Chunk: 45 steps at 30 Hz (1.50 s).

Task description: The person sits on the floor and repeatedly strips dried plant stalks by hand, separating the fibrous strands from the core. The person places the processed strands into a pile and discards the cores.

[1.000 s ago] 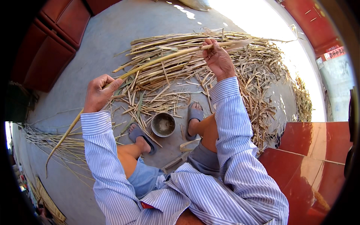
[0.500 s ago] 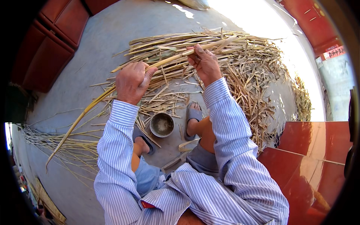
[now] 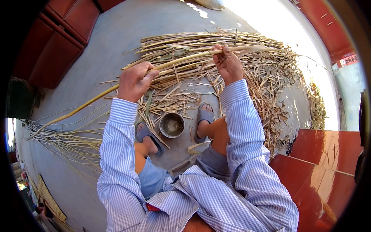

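A long pale-yellow reed stalk runs across in front of me, its thin end low at the left and its leafy end at the upper right. My left hand is closed round its middle, thumb lying along the stalk. Farther along, my right hand pinches it between thumb and fingers, close to a dry leaf sheath. Beyond and below both hands lies a wide heap of dry stalks. Loose dry leaves and husks spread to its right.
A round metal bowl stands on the floor between my sandalled feet. Thin peeled stalks lie at the left. A dark red sofa is at the far left, and a glossy red cabinet at the near right.
My right hand has slid rightward along the stalk, away from my left hand. The stalk now lies flatter, with its thin left end swung up and outward.
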Motion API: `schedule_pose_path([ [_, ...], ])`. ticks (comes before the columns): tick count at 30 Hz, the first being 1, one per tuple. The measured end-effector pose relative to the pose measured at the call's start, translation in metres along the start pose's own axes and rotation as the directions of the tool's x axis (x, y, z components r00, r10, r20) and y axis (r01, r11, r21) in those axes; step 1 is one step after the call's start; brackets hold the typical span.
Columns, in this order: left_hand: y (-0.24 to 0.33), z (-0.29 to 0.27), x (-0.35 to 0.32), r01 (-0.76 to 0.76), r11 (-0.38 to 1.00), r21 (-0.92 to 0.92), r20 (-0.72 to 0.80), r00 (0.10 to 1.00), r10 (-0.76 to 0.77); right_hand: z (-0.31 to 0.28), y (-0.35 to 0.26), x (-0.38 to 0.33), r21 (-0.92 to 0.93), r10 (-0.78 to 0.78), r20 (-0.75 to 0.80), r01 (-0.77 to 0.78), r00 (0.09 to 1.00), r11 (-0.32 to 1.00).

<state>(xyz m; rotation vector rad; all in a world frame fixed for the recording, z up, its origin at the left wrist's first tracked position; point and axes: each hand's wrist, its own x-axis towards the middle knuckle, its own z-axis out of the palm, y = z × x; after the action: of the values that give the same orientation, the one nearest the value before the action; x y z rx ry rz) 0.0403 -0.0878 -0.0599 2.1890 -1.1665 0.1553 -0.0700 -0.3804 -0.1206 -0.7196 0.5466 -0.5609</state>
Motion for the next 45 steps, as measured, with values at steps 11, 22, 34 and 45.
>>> schedule_pose_path([
  [11,-0.025,-0.009,-0.013,0.078,0.799,0.596,0.068,0.987,-0.147,0.01,0.002,-0.007,-0.076,-0.088,0.041,0.091,0.995,0.993],
  [22,0.009,-0.01,-0.003,-0.109,0.973,0.204,0.033,0.994,0.104,-0.008,-0.019,0.013,0.061,-0.12,-0.034,0.122,0.992,0.991],
  [34,0.003,-0.04,-0.018,0.272,0.962,-0.016,0.177,0.948,-0.265,-0.007,-0.017,-0.001,0.068,0.041,0.253,-0.06,0.967,0.996],
  [45,0.005,-0.031,-0.03,-0.106,0.924,0.368,-0.094,0.984,0.15,0.002,-0.01,0.008,-0.066,-0.076,-0.05,0.072,0.996,0.995],
])
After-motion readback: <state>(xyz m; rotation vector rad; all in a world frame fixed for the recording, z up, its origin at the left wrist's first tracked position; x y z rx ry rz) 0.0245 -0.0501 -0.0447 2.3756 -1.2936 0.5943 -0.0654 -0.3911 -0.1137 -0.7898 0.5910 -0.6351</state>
